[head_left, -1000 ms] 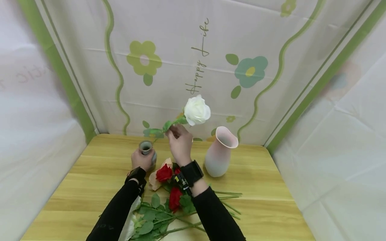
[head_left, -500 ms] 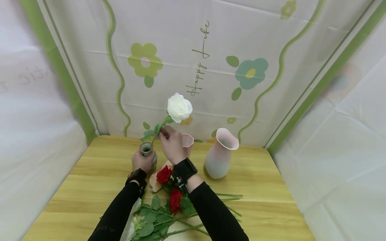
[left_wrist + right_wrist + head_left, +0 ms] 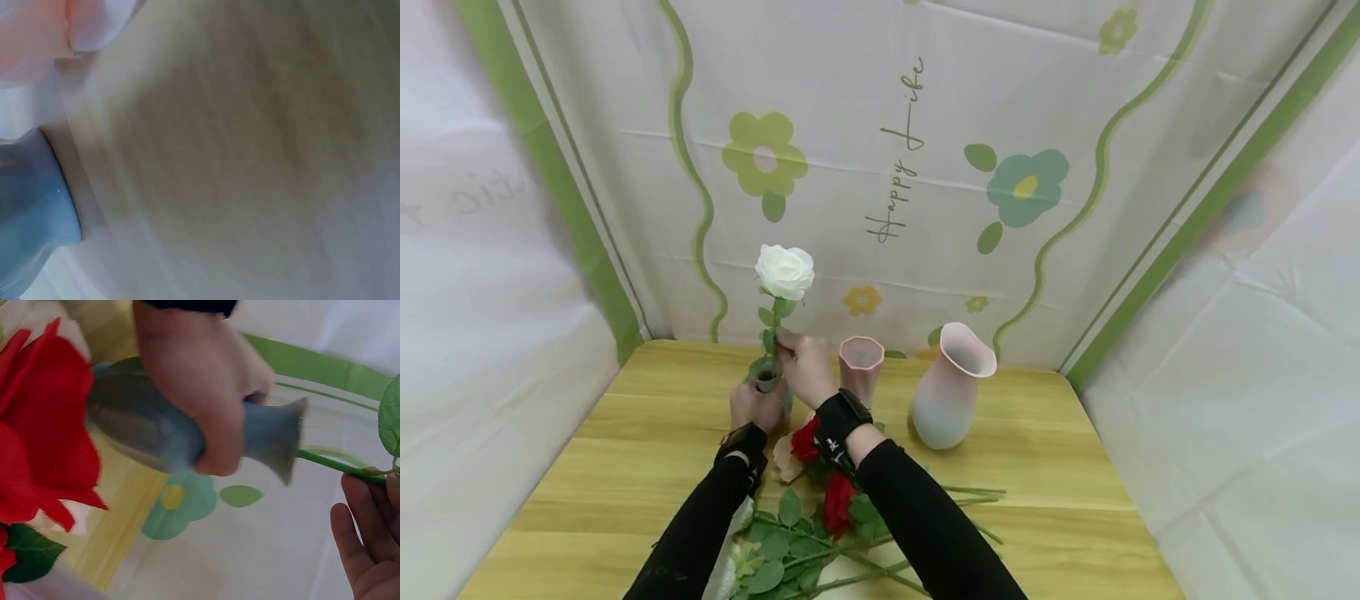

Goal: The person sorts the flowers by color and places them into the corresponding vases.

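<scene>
My left hand grips a small grey-blue vase around its neck, at the back left of the table. My right hand pinches the green stem of a white rose just above that vase. The bloom points up, and the stem runs down to the flared mouth, where its lower end is out of sight. In the left wrist view only the vase's base shows, close to the tabletop.
A pink faceted vase and a larger pink-and-white vase stand to the right. Red roses, a peach rose and leafy stems lie in front, partly under my arms. A printed cloth hangs behind.
My right hand has carried the white rose left and turned it more upright, bringing the stem to the small vase's mouth. The pink faceted vase has come into view. My left hand keeps its grip.
</scene>
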A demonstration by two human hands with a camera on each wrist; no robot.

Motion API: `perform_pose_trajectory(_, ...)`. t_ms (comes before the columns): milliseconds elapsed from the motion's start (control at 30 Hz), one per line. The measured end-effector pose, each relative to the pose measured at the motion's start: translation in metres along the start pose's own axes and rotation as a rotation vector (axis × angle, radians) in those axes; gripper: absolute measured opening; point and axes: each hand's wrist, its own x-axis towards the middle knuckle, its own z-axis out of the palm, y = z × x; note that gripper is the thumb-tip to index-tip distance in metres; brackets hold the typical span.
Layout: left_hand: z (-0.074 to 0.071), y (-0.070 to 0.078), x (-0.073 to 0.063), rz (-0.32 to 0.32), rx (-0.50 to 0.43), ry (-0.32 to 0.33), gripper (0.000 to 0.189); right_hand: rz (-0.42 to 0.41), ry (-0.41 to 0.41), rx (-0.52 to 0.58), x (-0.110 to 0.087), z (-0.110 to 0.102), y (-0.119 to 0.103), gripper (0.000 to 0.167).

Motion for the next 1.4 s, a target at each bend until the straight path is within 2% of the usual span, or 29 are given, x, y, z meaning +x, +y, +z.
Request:
perform_pose_trajectory(100, 0.001, -0.001, 0.000, 0.035, 0.011, 0.006, 0.029, 0.030, -0.027, -0.034, 0.000, 0.006, 0.004, 0.017)
perform_pose_trajectory(200, 0.000, 0.000, 0.000, 0.048, 0.023, -0.009, 0.028, 0.045, -0.058, -0.093, 0.000, 0.012, 0.007, 0.019)
perform_pose_trajectory(333, -0.003, 0.003, 0.000, 0.059, 0.059, -0.046, 0.040, 0.029, -0.127, -0.173, -0.001, 0.019, 0.011, 0.019)
perform_pose_trajectory(500, -0.006, 0.004, 0.000, 0.045, 0.092, -0.072, 0.035, 0.035, -0.228, -0.204, -0.006, 0.026, 0.011, 0.018)
perform_pose_trajectory(700, -0.006, 0.006, 0.001, 0.033, 0.094, -0.060, 0.032, 0.028, -0.253, -0.233, -0.005, 0.028, 0.008, 0.016)
perform_pose_trajectory(867, -0.005, 0.006, 0.000, 0.010, 0.053, -0.063, 0.034, 0.022, -0.214, -0.204, -0.006, 0.029, 0.013, 0.015)
perform_pose_trajectory(967, -0.004, 0.005, 0.000, 0.007, 0.036, -0.054, 0.034, 0.007, -0.156, -0.155, -0.009, 0.029, 0.017, 0.019)
perform_pose_trajectory(1100, 0.000, 0.001, 0.001, -0.006, 0.028, -0.015, 0.032, 0.035, -0.055, -0.091, -0.015, 0.026, 0.021, 0.026)
perform_pose_trajectory(1267, 0.005, -0.001, 0.000, -0.009, -0.021, 0.057, 0.029, 0.105, 0.044, -0.046, -0.022, 0.015, 0.020, 0.022)
perform_pose_trajectory(1400, 0.006, -0.002, -0.001, 0.018, -0.044, 0.095, 0.029, 0.097, 0.131, -0.030, -0.026, 0.007, 0.014, 0.025)
